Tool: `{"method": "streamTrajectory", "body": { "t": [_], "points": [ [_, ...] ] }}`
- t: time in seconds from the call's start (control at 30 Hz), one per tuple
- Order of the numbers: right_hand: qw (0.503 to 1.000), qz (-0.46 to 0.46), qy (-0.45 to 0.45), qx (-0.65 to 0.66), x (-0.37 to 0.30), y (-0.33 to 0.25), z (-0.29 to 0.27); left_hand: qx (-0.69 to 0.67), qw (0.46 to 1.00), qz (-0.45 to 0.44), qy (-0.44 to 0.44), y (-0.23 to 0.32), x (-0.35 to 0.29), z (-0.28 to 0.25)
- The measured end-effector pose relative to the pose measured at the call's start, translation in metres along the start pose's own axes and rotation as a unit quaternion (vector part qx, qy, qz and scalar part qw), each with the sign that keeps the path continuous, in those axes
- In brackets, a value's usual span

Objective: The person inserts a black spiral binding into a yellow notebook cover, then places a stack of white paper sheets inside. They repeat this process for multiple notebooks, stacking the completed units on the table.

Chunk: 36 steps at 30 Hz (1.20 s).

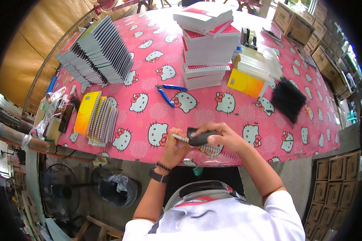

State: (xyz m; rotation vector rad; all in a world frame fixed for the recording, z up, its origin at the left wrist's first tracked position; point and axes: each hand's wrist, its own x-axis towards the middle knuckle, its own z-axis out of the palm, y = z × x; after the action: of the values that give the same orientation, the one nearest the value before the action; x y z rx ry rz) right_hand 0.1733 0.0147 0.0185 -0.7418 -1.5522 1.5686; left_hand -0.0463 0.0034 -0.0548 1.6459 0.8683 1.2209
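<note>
Near the table's front edge, my left hand [175, 149] grips a small pad of white pages [180, 138], seen nearly edge-on. My right hand [226, 137] closes around a dark, rounded object [200, 139] that meets the pad; its exact kind is unclear. A thin spiral binding coil [222, 153] stretches rightward below my right hand. Beyond my hands lie blue-handled cutting pliers [171, 91] with the handles spread. Yellow-covered spiral notebooks [96, 118] are piled at the left, and a heap of black binding coils [287, 100] rests at the right.
Tall stacks of red-and-white booklets [209, 52] stand at the back middle. Bound notebooks [96, 52] fill the back left. Yellow-covered pads [247, 82] lie right of centre, near a tape dispenser [248, 38]. Left edge holds plastic-wrapped items [50, 112]. Cardboard boxes [338, 176] stand beyond the table.
</note>
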Motion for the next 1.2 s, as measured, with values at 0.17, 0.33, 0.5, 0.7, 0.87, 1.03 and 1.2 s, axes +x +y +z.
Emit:
{"method": "streamTrajectory", "body": {
  "t": [0.17, 0.33, 0.5, 0.7, 0.87, 1.03, 1.2],
  "points": [
    [0.976, 0.000, 0.056, -0.212, 0.005, 0.000, -0.006, 0.000, 0.999, -0.037, 0.000, -0.006, -0.001, 0.002],
    [0.967, 0.019, 0.024, -0.253, 0.013, -0.006, 0.001, -0.105, 0.990, -0.097, -0.012, -0.001, -0.002, 0.000],
    [0.983, -0.003, 0.028, -0.179, 0.014, -0.005, 0.005, -0.063, 0.990, -0.121, -0.022, -0.005, -0.008, -0.010],
    [0.846, -0.083, 0.242, -0.468, -0.006, 0.019, -0.029, 0.036, 0.998, -0.023, -0.047, 0.045, 0.010, 0.000],
    [0.865, -0.192, 0.246, -0.392, -0.012, -0.021, -0.018, 0.078, 0.995, -0.049, -0.028, 0.082, 0.023, -0.002],
    [0.921, -0.266, 0.187, -0.213, -0.021, -0.042, 0.017, 0.072, 0.997, 0.019, 0.036, 0.112, 0.031, 0.021],
    [0.903, -0.303, 0.230, -0.202, -0.027, -0.042, 0.026, 0.043, 0.997, 0.035, 0.050, 0.119, 0.031, 0.030]
  ]
}}
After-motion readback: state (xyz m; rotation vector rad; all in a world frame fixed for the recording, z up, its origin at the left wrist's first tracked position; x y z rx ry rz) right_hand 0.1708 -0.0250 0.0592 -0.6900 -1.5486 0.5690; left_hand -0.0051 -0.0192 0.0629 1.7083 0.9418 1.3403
